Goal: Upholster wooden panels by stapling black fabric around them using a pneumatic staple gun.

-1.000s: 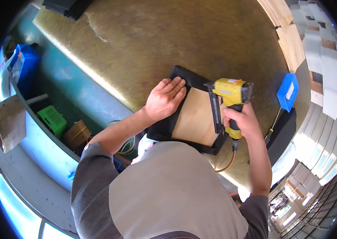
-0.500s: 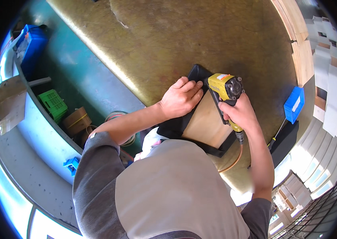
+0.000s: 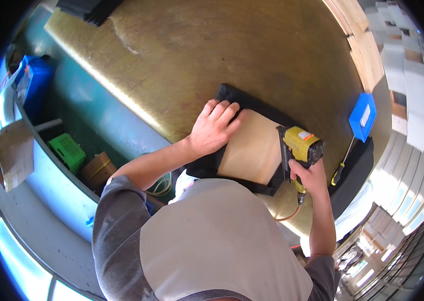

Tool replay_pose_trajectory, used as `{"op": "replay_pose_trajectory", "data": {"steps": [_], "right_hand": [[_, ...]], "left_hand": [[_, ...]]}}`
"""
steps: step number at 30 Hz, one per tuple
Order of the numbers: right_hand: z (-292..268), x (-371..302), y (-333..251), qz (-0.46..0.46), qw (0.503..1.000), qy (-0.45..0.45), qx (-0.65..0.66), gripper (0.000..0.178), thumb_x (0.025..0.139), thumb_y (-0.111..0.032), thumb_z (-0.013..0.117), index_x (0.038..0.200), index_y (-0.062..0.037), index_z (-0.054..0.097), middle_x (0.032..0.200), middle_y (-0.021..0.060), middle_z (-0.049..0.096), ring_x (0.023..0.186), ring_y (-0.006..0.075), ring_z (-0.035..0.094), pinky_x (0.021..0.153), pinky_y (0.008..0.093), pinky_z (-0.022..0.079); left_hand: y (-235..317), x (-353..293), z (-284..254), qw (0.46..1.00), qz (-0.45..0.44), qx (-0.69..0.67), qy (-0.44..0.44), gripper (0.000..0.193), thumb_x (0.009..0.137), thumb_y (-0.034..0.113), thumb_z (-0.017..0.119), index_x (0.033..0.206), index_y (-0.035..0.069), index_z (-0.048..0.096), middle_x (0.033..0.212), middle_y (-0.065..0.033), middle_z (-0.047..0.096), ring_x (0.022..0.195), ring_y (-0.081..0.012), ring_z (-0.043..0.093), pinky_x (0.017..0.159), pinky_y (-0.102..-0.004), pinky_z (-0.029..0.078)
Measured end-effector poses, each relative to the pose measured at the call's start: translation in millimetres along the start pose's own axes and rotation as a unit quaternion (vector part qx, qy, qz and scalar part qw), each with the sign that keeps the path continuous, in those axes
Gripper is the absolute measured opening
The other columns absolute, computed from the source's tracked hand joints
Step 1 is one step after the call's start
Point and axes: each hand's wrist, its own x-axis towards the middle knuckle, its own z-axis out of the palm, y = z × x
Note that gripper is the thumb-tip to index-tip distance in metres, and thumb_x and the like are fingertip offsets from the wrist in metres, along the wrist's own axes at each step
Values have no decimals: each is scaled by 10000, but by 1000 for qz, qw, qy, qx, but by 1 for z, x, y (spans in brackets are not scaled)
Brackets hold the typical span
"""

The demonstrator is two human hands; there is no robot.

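Note:
A wooden board (image 3: 252, 145) lies on the table before me, with black fabric (image 3: 264, 111) folded over its edges. My left hand (image 3: 216, 126) is closed at the board's left side, fingers curled over the folded fabric. My right hand (image 3: 310, 176) grips a yellow and black air staple gun (image 3: 300, 145) by its handle. The gun stands over the board's right edge; whether its nose touches the fabric cannot be made out. An orange-brown air hose (image 3: 290, 216) runs from the bottom of its handle.
A blue bin (image 3: 362, 118) and a yellow-black screwdriver (image 3: 339, 173) lie to the right, by dark fabric (image 3: 355, 173). Wooden planks (image 3: 365, 57) line the far right edge. Folded black fabric (image 3: 89, 7) sits far left. A green crate (image 3: 67, 152) and a cardboard box (image 3: 98, 168) stand lower left.
The staple gun has gone from the board's far left corner to its right edge in my right hand. My left hand has shifted slightly left, its fingers now curled over the fabric edge.

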Motion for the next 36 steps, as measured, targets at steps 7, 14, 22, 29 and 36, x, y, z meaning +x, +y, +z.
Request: {"op": "replay_pose_trajectory", "data": {"steps": [7,14,22,29,36], "right_hand": [[8,-15,60,64,993,84,-53,272,838,-111,725,1030,74,673,737,100,697,589,169,691,551,334,556],[16,-15,69,-35,988,113,-95,216,831,-115,711,956,58,681,636,70,652,530,135,643,525,308,521],[-19,11,42,67,989,130,2,167,820,-108,673,901,38,666,638,86,658,526,169,658,540,334,527],[-15,21,19,64,995,70,30,114,812,-83,655,854,22,639,623,55,620,503,139,628,503,312,491],[4,42,4,47,999,11,4,103,804,-68,642,845,26,631,614,63,616,508,146,635,499,313,497]], "left_hand": [[22,62,63,986,136,-61,-81,283,732,174,643,963,22,705,945,-62,593,951,-235,589,856,-364,494],[14,63,59,977,176,-102,-60,273,692,179,659,912,24,699,886,-52,570,885,-223,582,791,-350,504],[37,27,28,980,82,-58,-171,522,936,356,651,1320,3,638,1391,-119,563,1356,-293,492,1174,-504,357],[35,20,33,985,85,-61,-134,428,890,274,712,1229,14,679,1321,-129,628,1266,-286,585,1101,-448,462],[33,13,36,990,99,-65,-77,380,855,243,736,1154,11,709,1244,-119,671,1192,-273,641,1050,-405,524]]}}
